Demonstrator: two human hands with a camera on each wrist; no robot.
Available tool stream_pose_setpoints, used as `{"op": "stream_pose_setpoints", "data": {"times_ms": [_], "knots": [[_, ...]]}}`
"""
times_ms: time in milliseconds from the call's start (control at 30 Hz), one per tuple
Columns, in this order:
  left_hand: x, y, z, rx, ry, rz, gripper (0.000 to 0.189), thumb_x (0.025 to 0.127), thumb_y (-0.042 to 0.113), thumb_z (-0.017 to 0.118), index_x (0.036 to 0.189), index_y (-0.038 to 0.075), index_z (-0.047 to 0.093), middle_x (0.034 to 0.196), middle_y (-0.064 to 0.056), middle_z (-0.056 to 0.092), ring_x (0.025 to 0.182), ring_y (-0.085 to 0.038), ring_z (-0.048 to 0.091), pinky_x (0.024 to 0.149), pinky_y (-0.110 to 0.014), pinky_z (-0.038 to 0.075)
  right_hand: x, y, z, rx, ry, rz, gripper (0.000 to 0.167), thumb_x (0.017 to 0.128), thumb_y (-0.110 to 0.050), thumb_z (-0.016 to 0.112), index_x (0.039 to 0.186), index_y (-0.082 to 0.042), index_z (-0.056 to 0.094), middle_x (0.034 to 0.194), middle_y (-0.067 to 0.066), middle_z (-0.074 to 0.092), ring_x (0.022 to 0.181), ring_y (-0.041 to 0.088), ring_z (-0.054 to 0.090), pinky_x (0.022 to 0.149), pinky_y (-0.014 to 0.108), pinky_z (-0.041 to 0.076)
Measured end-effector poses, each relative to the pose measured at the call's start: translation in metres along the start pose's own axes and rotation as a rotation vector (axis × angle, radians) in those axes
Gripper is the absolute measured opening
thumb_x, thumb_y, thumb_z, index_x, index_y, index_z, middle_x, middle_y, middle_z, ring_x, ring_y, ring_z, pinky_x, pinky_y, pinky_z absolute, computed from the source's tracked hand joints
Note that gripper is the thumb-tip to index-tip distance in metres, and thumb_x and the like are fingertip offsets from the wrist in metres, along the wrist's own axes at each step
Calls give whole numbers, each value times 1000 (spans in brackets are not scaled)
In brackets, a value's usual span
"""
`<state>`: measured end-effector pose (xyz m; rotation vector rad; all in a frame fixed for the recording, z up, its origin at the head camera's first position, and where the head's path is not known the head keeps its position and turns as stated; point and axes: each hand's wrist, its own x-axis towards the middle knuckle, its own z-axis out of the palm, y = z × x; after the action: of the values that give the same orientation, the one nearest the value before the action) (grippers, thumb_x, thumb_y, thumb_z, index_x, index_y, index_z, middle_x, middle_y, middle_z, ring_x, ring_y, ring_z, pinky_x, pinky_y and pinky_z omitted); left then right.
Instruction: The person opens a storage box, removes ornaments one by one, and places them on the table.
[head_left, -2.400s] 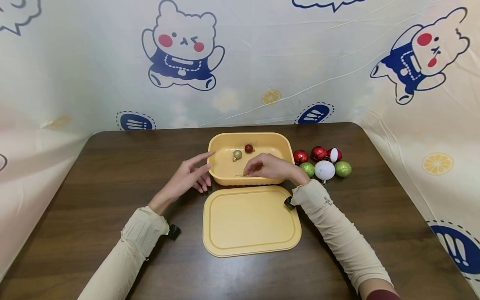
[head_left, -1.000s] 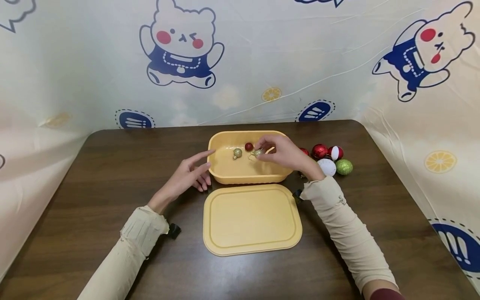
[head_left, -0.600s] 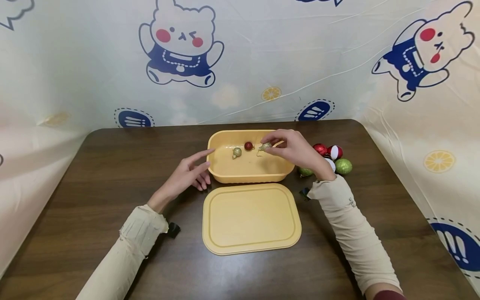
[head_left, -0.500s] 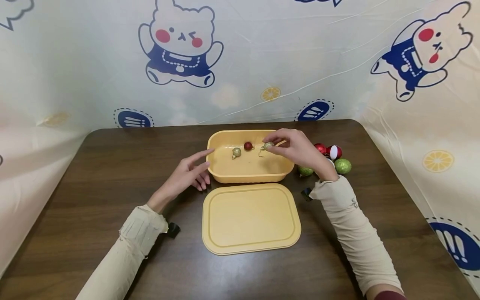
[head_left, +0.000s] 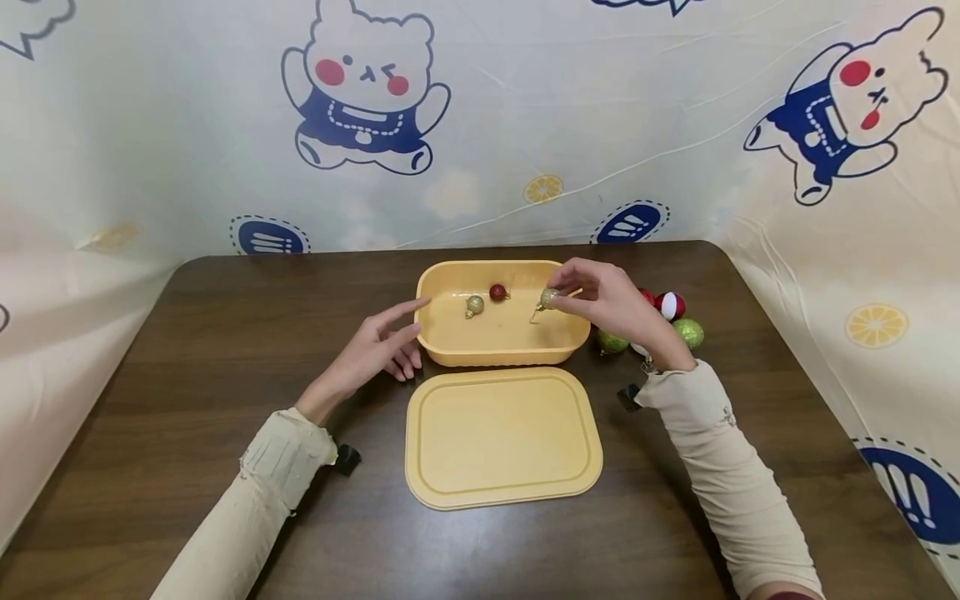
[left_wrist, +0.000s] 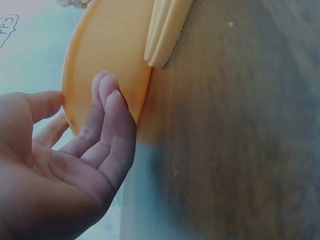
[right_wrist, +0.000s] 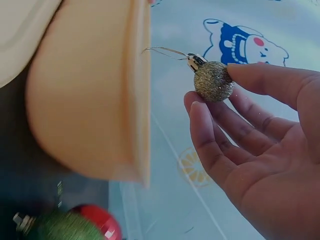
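My right hand (head_left: pixel 618 308) pinches a small gold glitter Christmas bauble (right_wrist: pixel 213 82) between thumb and fingers, over the right end of the yellow box (head_left: pixel 495 358). The bauble's cap and thread loop point away from the palm. On the box floor lie another small gold bauble (head_left: pixel 475 305) and a small dark red bauble (head_left: pixel 498 292). My left hand (head_left: pixel 367 354) rests at the box's left end, thumb and forefinger at the rim (left_wrist: pixel 64 95). Its other fingers bend loosely beside the outer wall and hold nothing.
The yellow lid (head_left: pixel 502 442) lies flat in front of the box. Right of the box sit larger baubles: a green one (head_left: pixel 687 333), a red-and-white one (head_left: pixel 670 305), another green one (head_left: pixel 612 342) and others partly hidden behind my right hand. A patterned cloth (head_left: pixel 487 125) hangs behind the table.
My right hand has picked the gold bauble up from the box's near side and carried it right, toward the box's right end. The left hand has stayed at the rim.
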<state>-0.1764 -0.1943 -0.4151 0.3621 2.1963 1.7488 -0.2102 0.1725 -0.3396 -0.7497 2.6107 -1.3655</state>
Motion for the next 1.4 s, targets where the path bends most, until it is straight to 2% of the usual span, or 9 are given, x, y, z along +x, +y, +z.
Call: {"op": "stream_pose_setpoints", "data": {"times_ms": [100, 333, 567, 733, 833, 1067, 1267, 1400], "knots": [[0, 0, -1, 7, 2, -4, 51, 105, 32, 53, 154, 23, 39, 80, -27, 66, 59, -31, 64, 55, -42, 59, -8, 5, -3, 11, 15, 20, 19, 92, -19, 74, 108, -9, 68, 104, 5, 69, 99, 17, 65, 89, 40, 55], [-1, -1, -4, 16, 5, -17, 52, 104, 33, 53, 154, 24, 39, 81, -29, 65, 60, -31, 64, 55, -42, 59, -27, 11, -17, 18, 89, 65, 22, 92, -18, 73, 112, -10, 69, 107, 6, 70, 99, 18, 66, 85, 22, 54], [-1, -2, -4, 10, 1, -12, 52, 105, 33, 53, 154, 24, 39, 81, -28, 65, 60, -31, 64, 55, -42, 59, -44, 16, -30, -61, 132, 92, 20, 93, -21, 73, 110, -13, 70, 106, 3, 69, 95, 16, 65, 85, 19, 53], [1, -2, -4, 13, -8, -13, 53, 105, 33, 52, 155, 23, 37, 80, -26, 66, 60, -31, 64, 55, -42, 59, -54, 24, -36, -119, 132, 115, 20, 92, -23, 74, 110, -14, 70, 106, 2, 70, 95, 16, 65, 84, 16, 53], [1, -1, -3, 13, -10, -9, 53, 105, 32, 52, 155, 23, 37, 81, -27, 66, 60, -31, 64, 55, -42, 59, -59, 28, -37, -133, 121, 120, 19, 93, -22, 73, 110, -14, 71, 105, 2, 70, 93, 17, 65, 80, 14, 53], [1, 1, 0, 0, -9, -11, 52, 105, 31, 52, 154, 24, 38, 82, -30, 65, 59, -31, 64, 55, -43, 59, -73, 45, -37, -241, 61, 101, 16, 92, -18, 74, 107, -14, 72, 101, 0, 70, 94, 16, 66, 81, 26, 57], [1, 1, -1, 5, -5, -2, 52, 105, 31, 52, 155, 22, 38, 81, -29, 65, 60, -32, 64, 55, -42, 59, -79, 53, -36, -255, -29, 95, 16, 90, -18, 76, 105, -13, 72, 99, 0, 70, 91, 18, 66, 78, 33, 58], [2, 0, -1, 10, -10, -4, 53, 105, 32, 52, 155, 22, 37, 81, -29, 65, 60, -32, 64, 55, -42, 59, -81, 57, -34, -260, -104, 73, 14, 88, -13, 77, 101, -12, 71, 96, 0, 70, 88, 17, 65, 78, 37, 58]]}}
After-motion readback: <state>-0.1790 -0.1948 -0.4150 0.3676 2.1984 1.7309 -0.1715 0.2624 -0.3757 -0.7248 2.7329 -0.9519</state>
